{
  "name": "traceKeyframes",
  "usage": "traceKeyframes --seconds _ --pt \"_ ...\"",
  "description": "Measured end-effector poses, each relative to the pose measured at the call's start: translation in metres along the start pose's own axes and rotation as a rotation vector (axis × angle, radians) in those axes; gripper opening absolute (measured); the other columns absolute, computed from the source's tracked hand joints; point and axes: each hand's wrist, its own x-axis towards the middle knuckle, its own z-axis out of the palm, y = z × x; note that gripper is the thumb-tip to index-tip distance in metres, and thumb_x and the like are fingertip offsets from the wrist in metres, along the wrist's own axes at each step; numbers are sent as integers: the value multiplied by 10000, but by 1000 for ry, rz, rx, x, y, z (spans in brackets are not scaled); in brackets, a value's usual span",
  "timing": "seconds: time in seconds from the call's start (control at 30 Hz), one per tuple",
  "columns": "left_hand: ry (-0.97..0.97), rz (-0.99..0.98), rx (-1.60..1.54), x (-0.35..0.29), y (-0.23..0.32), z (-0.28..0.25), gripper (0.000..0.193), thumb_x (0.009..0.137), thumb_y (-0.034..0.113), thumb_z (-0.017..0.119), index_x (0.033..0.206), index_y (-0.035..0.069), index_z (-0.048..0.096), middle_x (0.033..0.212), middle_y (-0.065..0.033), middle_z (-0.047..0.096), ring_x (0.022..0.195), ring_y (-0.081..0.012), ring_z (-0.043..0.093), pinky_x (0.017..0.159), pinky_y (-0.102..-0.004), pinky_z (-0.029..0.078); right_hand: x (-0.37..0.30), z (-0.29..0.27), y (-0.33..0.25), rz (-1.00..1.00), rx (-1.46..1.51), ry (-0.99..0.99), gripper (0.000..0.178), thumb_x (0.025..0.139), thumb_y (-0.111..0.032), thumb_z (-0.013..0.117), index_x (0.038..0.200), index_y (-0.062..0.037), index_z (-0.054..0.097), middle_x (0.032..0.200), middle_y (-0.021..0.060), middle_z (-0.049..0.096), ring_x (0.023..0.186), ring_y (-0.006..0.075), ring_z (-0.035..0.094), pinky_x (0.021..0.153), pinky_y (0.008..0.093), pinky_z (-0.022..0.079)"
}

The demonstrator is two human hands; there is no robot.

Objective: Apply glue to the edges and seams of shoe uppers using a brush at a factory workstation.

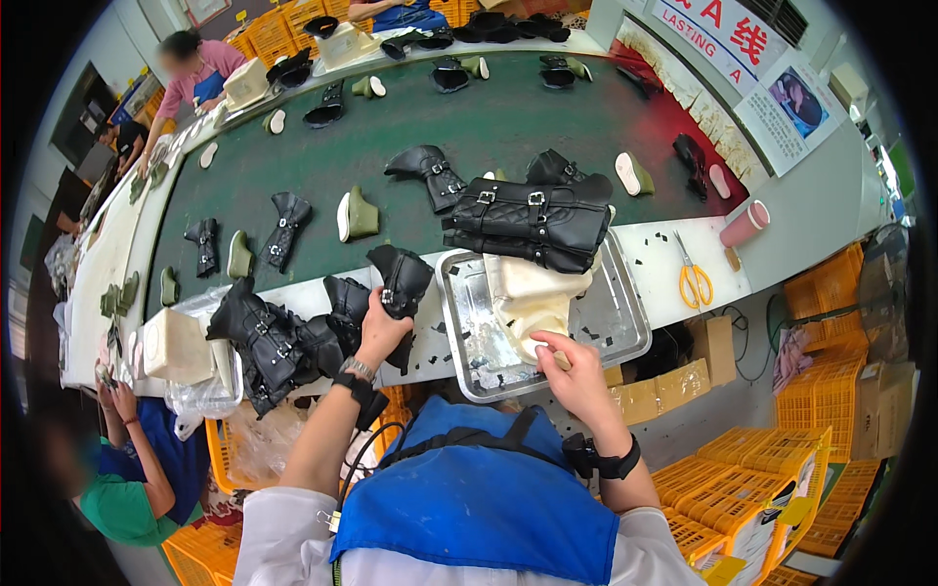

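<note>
My left hand (379, 330) is closed on a black boot upper (403, 278) with straps and buckles, at the near edge of the table. To its left lies a heap of similar black uppers (269, 337). My right hand (575, 371) is closed around a short tan handle (560, 357); its working end is hidden. That hand is at the lower edge of a cream tub (532, 293) smeared with a pale coating. The tub stands in a metal tray (469, 376) strewn with black scraps. Stacked quilted black uppers (532, 217) lie over the tub's far side.
Beyond is a green belt (283, 151) carrying black uppers and olive shoe pieces (359, 217). Orange-handled scissors (693, 276) and a pink cup (745, 225) are right of the tray. Yellow crates (738, 479) stand at lower right. A co-worker in green (132, 498) sits at left; others work farther off.
</note>
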Motion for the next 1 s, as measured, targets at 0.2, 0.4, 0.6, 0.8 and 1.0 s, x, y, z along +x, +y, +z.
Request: traceKeyframes --seconds 0.2,0.4,0.6,0.8,1.0 --pt "-17 159 -417 -43 -3 -25 836 654 64 669 1330 25 179 1127 -133 507 1040 -221 517 908 -308 405 3 -5 -3 -3 -26 -16 172 834 -73 571 978 -4 637 758 129 657 620 161 614 599 273 474" --pt "-86 144 -609 -66 12 -42 824 664 4 653 1344 28 189 1114 -98 520 1024 -177 517 892 -288 415 9 0 -5 -41 -11 -52 176 829 -68 576 982 1 629 788 138 656 638 170 624 609 271 474" --pt "-189 177 -517 -88 30 -58 728 652 -14 681 1299 23 348 1145 -82 524 1071 -171 496 939 -301 395 24 15 -28 -98 92 -169 219 822 -148 620 1010 -35 624 795 170 649 729 290 650 646 316 495" --pt "-119 499 -267 -103 41 -54 768 600 98 763 1260 31 375 1170 -147 495 1093 -295 480 1000 -362 326 48 43 -59 -77 -159 -455 283 812 -228 619 999 -18 603 745 196 623 727 348 627 624 367 483" --pt "-53 604 -111 -113 64 -53 1213 505 258 862 1386 -43 85 1254 -227 409 1158 -374 420 971 -405 353 40 70 -41 18 147 -327 212 817 -133 558 969 12 588 716 200 609 683 341 619 592 359 468"
